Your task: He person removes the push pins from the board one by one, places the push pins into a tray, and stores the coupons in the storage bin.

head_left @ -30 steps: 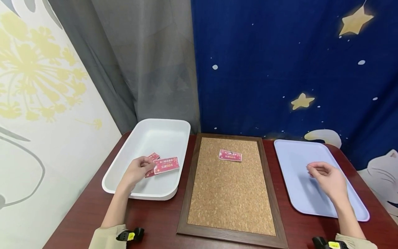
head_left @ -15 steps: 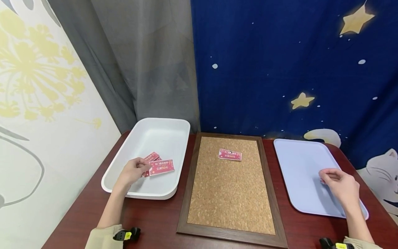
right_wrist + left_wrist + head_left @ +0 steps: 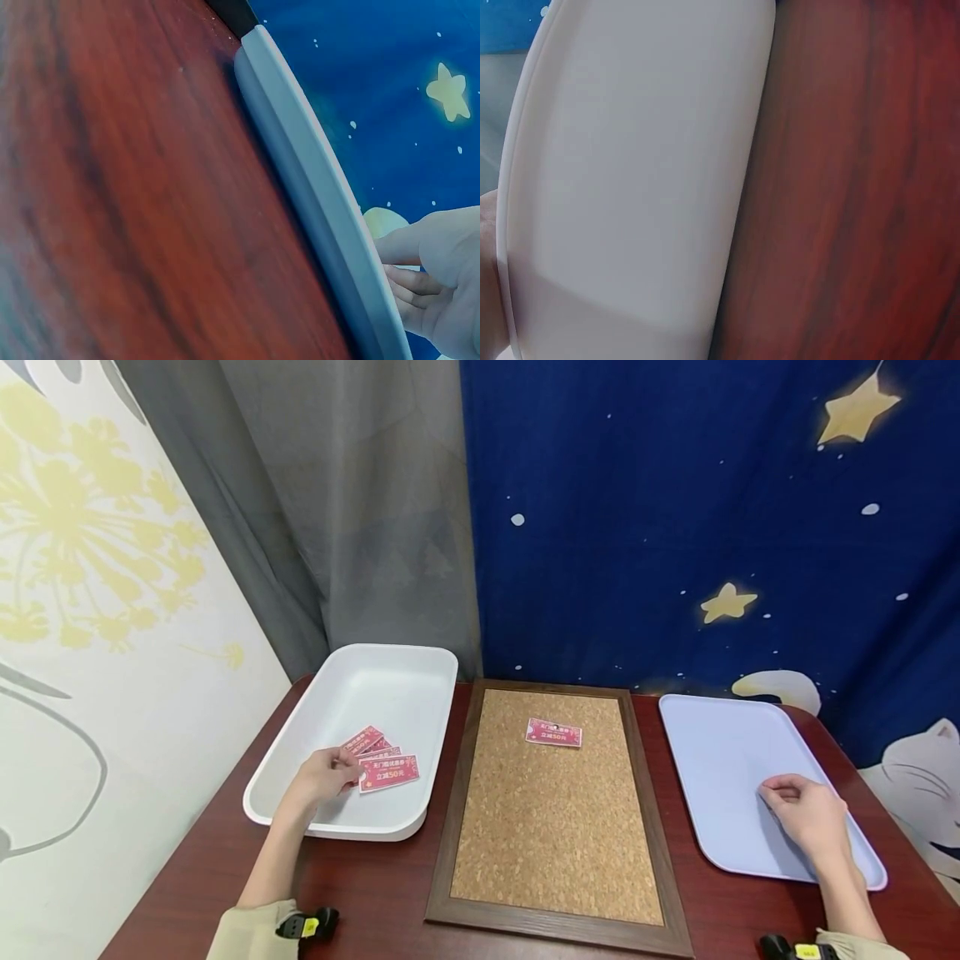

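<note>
My left hand is over the white basin and pinches a pink coupon by its left end. Several more pink coupons lie overlapping beneath it. On the right, my right hand is low over the lilac tray, its thumb and fingertips drawn together close to the tray surface; whether something small sits between them I cannot tell. The right wrist view shows the right hand partly behind the tray rim. Only an edge of the left hand shows in the left wrist view.
Between basin and tray lies a cork board in a brown wooden frame. One pink coupon is on its upper part, with a small dark pin head at its top edge. All stand on a dark red table, with curtains behind.
The left hand has drawn its coupon left and lower, away from the coupons under it, showing more of them. The right hand moved right, then back slightly left and down toward the tray.
</note>
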{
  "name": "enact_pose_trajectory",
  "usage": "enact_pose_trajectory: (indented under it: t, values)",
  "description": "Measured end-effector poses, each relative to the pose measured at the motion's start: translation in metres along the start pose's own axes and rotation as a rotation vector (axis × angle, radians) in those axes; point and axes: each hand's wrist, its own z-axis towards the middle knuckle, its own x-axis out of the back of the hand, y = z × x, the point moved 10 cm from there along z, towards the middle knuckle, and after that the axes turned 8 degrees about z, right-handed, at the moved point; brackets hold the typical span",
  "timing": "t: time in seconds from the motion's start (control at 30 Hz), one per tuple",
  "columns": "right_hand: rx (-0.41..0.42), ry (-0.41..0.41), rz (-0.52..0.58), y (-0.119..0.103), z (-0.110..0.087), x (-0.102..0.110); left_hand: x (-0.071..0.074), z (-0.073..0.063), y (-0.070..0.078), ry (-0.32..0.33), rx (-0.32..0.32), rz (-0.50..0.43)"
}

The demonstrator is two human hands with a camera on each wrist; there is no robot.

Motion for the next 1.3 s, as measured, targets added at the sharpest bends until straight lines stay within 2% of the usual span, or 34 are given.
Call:
enact_pose_trajectory:
  t: [0.47, 0.77, 0.97, 1.2, 1.3]
  values:
    - [0.016, -0.003, 0.009, -0.004, -0.002, 0.000, 0.002, -0.001, -0.001, 0.023, -0.009, 0.043]
    - [-0.082, -0.017, 0.022, 0.002, -0.003, 0.007, 0.008, -0.001, -0.003, 0.047, -0.014, 0.024]
    - [-0.101, -0.003, 0.061, 0.002, -0.003, 0.012, 0.010, -0.003, 0.001, 0.064, -0.046, -0.010]
    - [-0.073, 0.003, 0.069, -0.004, -0.003, 0.017, 0.011, -0.004, 0.006, 0.067, -0.058, -0.006]
    - [-0.053, 0.011, 0.069, -0.009, -0.003, 0.018, 0.011, -0.005, 0.012, 0.067, -0.087, -0.010]
